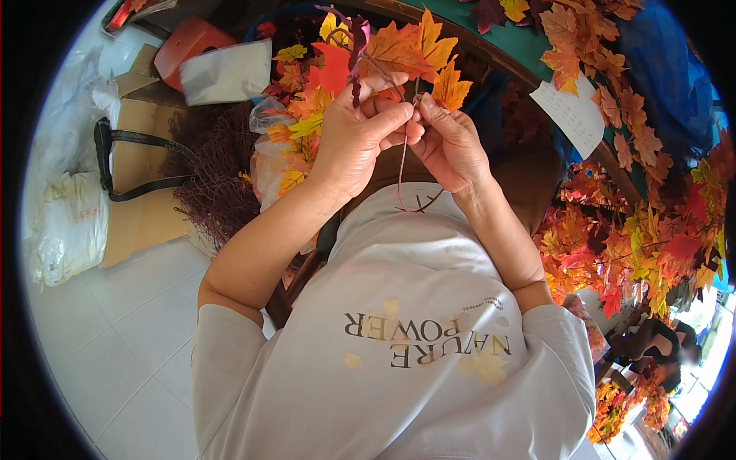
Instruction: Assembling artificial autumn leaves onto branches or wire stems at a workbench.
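On your far left, a cardboard box (142,165) with a black strap lies on the white floor, beside a brown tangle of twigs (218,172). Your left hand (356,142) is raised in front of your chest, its grip closed around a sprig (383,57) of fake maple leaves, orange, red and yellow, with a dark purple piece hanging among them. The leaves fan upward and away from you, above both hands. From the sprig a thin brown stem (402,165) runs straight down toward your chest, its long axis near vertical, passing between your hands. Your right hand (452,146) touches the left, fingertips pinched shut on the stem's upper part; it is the nearer hand to the stem. Further right, heaps of the same leaves (636,238) crowd the green worktop (506,46).
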A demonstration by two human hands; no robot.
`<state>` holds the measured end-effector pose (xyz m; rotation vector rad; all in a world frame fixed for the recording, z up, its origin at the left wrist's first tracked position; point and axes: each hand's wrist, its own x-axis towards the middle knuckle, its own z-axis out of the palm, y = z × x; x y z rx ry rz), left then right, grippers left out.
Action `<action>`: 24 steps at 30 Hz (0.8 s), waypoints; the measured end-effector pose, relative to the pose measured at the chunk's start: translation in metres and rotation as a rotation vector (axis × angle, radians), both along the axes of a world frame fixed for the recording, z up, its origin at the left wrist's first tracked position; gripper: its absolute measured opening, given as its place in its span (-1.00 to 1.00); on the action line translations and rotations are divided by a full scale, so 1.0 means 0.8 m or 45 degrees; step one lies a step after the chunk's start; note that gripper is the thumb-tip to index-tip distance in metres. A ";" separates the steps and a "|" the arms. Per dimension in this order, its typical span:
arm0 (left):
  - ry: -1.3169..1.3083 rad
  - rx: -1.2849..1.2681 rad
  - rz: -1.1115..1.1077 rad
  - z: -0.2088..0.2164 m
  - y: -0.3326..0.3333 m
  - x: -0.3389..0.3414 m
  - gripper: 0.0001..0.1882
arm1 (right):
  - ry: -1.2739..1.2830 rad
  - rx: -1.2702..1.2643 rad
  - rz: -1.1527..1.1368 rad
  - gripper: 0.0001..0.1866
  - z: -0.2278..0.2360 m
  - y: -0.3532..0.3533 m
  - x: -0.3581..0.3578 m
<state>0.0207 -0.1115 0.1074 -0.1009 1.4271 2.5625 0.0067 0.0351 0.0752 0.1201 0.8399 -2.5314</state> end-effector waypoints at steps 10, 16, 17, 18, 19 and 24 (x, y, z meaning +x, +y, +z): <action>-0.001 -0.021 -0.038 -0.002 -0.001 0.001 -0.60 | 0.039 0.068 -0.015 -0.81 -0.002 0.000 0.000; 0.004 -0.018 -0.046 -0.001 -0.002 0.001 -0.60 | 0.076 0.112 -0.030 -0.82 -0.002 -0.001 0.002; 0.004 -0.027 -0.038 0.000 -0.002 0.001 -0.60 | 0.076 0.112 -0.030 -0.82 0.000 -0.002 0.003; 0.003 -0.035 -0.032 0.001 -0.002 0.001 -0.60 | 0.097 0.159 -0.056 -0.82 0.002 -0.002 0.003; 0.003 -0.034 -0.032 0.001 -0.002 0.001 -0.60 | 0.118 0.206 -0.081 -0.83 0.003 -0.002 0.004; 0.025 -0.125 -0.063 0.001 -0.005 -0.001 -0.62 | 0.190 0.260 -0.090 -0.85 0.000 0.002 0.002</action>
